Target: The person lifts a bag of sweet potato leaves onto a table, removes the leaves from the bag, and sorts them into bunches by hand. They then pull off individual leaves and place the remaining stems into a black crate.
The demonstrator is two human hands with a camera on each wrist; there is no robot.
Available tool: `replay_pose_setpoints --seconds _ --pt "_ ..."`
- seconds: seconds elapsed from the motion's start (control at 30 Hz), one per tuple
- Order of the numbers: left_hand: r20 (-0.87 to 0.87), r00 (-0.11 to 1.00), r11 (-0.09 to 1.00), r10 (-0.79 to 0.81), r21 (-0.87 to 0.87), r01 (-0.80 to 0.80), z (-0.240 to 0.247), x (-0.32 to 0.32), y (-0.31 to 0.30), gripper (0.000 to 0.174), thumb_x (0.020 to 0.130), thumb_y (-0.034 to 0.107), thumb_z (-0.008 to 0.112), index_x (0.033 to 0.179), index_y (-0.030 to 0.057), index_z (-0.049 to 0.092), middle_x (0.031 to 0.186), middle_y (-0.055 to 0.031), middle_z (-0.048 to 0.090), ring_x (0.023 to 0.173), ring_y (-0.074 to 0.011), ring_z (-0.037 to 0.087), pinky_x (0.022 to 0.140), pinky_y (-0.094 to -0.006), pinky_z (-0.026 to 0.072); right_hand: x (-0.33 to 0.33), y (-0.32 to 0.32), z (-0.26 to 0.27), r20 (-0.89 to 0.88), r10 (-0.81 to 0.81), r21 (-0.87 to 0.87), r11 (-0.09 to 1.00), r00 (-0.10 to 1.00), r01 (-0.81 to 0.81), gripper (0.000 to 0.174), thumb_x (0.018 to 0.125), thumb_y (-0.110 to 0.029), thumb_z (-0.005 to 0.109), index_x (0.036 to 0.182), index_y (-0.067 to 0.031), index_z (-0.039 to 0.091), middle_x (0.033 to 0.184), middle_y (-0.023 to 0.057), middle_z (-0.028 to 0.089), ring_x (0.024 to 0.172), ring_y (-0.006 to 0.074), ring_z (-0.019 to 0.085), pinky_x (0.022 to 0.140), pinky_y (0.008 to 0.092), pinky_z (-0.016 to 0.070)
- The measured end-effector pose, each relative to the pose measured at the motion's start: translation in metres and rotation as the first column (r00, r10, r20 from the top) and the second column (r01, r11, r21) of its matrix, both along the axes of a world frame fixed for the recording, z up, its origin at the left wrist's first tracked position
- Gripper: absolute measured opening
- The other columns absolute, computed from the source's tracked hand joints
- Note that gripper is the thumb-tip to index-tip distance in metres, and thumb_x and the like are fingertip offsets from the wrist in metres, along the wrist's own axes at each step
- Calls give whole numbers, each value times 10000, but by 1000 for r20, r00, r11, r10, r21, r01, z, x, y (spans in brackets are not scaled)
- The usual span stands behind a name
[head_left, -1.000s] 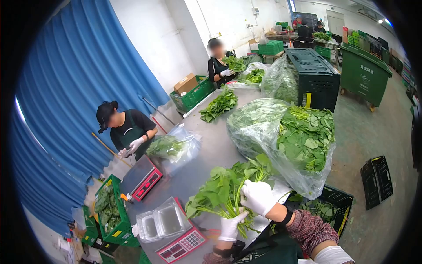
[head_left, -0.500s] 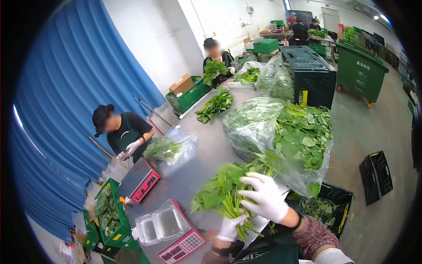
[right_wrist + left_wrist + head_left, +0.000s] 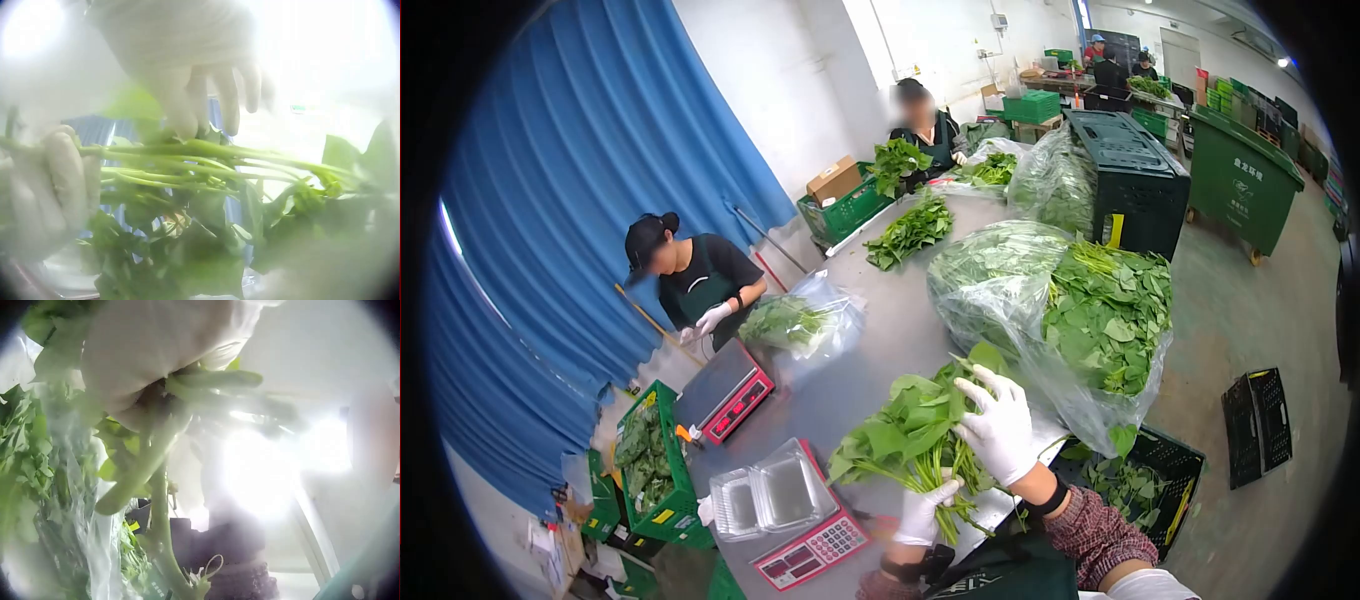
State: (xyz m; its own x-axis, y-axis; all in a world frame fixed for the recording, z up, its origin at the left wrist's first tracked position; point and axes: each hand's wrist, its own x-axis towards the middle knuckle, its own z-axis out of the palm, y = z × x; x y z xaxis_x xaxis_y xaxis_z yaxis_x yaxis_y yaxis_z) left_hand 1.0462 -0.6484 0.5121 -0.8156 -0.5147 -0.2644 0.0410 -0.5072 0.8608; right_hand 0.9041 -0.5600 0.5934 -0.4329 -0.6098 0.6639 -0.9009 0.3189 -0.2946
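A bunch of leafy green stems [image 3: 910,430] is gripped low on its stalks by the left hand [image 3: 924,512], its leaves spreading up and to the left. Above the stalks, the right hand [image 3: 998,425] has its fingers spread at the bunch's upper right side. In the right wrist view the right hand's fingers [image 3: 181,119] reach down to the stems [image 3: 206,153], while the left hand [image 3: 53,181] is curled round their ends. Cut stem ends [image 3: 140,475] stick out below the left hand [image 3: 162,350] in the left wrist view. Both hands wear white gloves.
A red scale [image 3: 835,545] holds clear plastic boxes [image 3: 772,495] on the metal table [image 3: 880,330]. A large bag of greens [image 3: 1110,320] lies behind the right hand. A black crate [image 3: 1175,500] stands at lower right. Two people work across the table.
The right hand has come off its closed hold near the stems and spread its fingers, then shifted slightly up along the bunch. The left hand keeps its grip. The head view has swung slightly.
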Motion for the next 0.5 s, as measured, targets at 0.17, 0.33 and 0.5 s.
replay_pose_setpoints --seconds 0.17,0.33,0.5 --pt "-6 1000 1000 22 -23 -22 0 -4 1 256 726 27 677 946 -8 551 762 -79 613 536 -76 475 502 -190 391 1 7 -5 219 176 -214 968 960 -129 163 580 -132 719 727 -97 657 1100 56 574 1098 278 474 900 393 366" --pt "-53 999 1000 4 10 -3 1 -7 12 250 738 32 670 950 -2 543 782 -82 611 535 -75 473 500 -191 387 16 -5 4 134 116 -240 967 984 -82 126 618 -131 696 661 -89 585 959 60 587 892 262 533 784 367 401" --pt "-32 999 995 1 97 2 -3 -2 4 214 750 43 675 938 7 578 795 -50 616 552 -63 465 514 -190 384 -7 -13 -21 304 32 -222 974 952 38 194 644 -176 688 602 -87 520 717 44 526 705 237 536 643 339 406"
